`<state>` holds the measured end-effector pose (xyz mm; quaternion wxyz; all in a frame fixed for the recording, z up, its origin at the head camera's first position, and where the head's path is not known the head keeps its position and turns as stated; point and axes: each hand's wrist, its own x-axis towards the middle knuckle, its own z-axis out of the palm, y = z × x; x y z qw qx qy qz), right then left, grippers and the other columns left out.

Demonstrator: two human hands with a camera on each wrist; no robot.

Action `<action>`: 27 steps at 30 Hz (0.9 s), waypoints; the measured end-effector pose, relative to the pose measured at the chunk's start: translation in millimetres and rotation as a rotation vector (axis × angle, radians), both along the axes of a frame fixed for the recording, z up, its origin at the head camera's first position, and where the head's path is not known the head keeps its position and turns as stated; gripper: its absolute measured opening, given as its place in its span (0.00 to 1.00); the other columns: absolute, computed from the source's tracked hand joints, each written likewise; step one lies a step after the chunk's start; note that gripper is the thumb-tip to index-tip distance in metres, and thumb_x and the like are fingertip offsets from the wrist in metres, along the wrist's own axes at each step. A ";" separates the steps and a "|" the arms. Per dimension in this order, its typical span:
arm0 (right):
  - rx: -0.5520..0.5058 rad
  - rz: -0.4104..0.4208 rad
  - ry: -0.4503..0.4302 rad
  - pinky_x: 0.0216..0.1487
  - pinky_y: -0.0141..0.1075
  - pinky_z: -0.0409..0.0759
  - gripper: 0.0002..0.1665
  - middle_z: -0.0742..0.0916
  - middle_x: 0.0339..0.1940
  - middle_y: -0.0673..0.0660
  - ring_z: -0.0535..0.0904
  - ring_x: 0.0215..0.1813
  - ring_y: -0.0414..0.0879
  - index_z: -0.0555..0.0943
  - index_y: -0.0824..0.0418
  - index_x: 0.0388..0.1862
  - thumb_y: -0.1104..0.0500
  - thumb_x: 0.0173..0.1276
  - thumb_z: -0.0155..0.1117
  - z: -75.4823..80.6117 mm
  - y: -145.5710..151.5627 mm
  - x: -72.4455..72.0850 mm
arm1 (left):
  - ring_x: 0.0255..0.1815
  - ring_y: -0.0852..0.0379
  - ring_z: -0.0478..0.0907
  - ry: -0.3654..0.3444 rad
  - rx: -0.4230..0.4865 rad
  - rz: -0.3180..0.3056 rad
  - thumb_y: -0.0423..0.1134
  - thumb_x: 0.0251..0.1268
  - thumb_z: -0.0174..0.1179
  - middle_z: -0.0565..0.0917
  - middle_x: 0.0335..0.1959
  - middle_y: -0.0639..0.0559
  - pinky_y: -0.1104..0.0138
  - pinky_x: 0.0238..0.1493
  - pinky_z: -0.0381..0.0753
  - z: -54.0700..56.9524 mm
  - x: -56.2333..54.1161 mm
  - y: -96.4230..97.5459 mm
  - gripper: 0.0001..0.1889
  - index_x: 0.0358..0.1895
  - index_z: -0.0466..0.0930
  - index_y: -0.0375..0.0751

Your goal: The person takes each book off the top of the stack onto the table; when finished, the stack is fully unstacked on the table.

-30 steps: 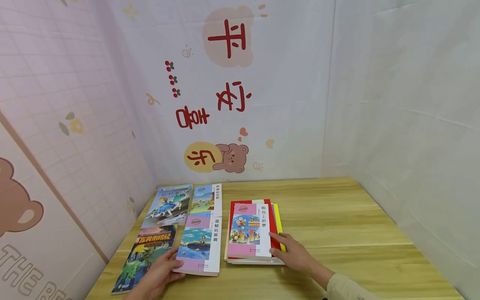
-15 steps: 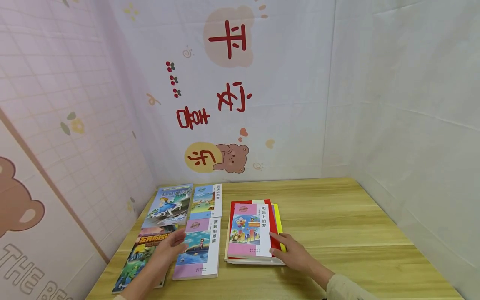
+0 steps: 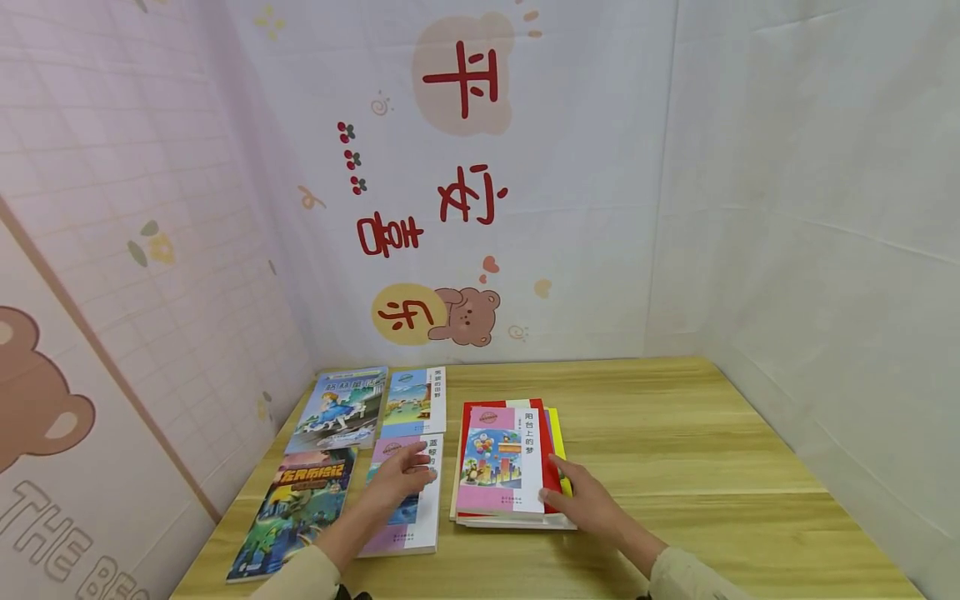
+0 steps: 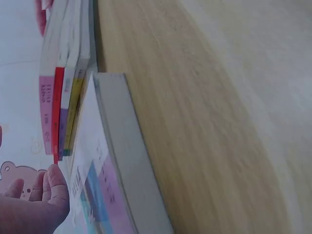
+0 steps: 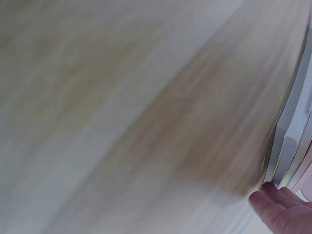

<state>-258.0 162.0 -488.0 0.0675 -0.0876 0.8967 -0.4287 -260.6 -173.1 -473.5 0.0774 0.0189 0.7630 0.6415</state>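
Note:
My left hand (image 3: 397, 479) is over a pink-and-white paperback book (image 3: 416, 537), covering part of its picture. Its fingers are relaxed and hold nothing; in the left wrist view that hand (image 4: 36, 202) shows beside the book's cover (image 4: 109, 190). On the right, a stack of books is topped by another pink-and-white book (image 3: 498, 458) with a balloon picture. Under it a red book (image 3: 551, 475) and a yellow one stick out. My right hand (image 3: 592, 504) rests with its fingertips against the stack's right edge, and the right wrist view shows those fingers (image 5: 275, 202) touching the page edges.
Left of the pink book lie a dinosaur picture book (image 3: 296, 512) and, behind it, a blue-dress storybook (image 3: 341, 408). A blue-and-white book (image 3: 412, 400) lies at the back. White printed cloth (image 3: 570, 167) walls the wooden table (image 3: 690, 450) at the back and sides.
My left hand has let go of the pink-and-white book's left edge, lifted off and moved right across its cover toward the stack. My right hand has stayed at the stack's edge.

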 end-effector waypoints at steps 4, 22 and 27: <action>-0.015 -0.029 -0.027 0.64 0.62 0.69 0.45 0.71 0.71 0.68 0.66 0.70 0.66 0.65 0.61 0.76 0.46 0.65 0.70 0.0 -2.4 -3.6 | 0.62 0.37 0.70 -0.024 -0.021 -0.036 0.32 0.66 0.64 0.70 0.64 0.29 0.52 0.53 0.79 -5.0 -6.8 15.4 0.36 0.73 0.57 0.26; -0.109 -0.071 -0.099 0.63 0.62 0.69 0.47 0.69 0.72 0.71 0.67 0.69 0.70 0.64 0.59 0.77 0.45 0.64 0.72 -7.8 0.6 -13.0 | 0.62 0.35 0.69 -0.039 -0.010 -0.111 0.30 0.63 0.67 0.71 0.62 0.32 0.58 0.53 0.79 -25.7 -15.8 24.7 0.37 0.73 0.59 0.27; -0.112 -0.077 -0.107 0.63 0.62 0.70 0.47 0.69 0.72 0.71 0.67 0.68 0.71 0.64 0.61 0.76 0.45 0.64 0.71 -5.3 1.0 -13.2 | 0.62 0.36 0.69 -0.031 -0.013 -0.128 0.29 0.64 0.66 0.71 0.62 0.33 0.59 0.53 0.79 -24.6 -15.2 22.9 0.37 0.73 0.59 0.26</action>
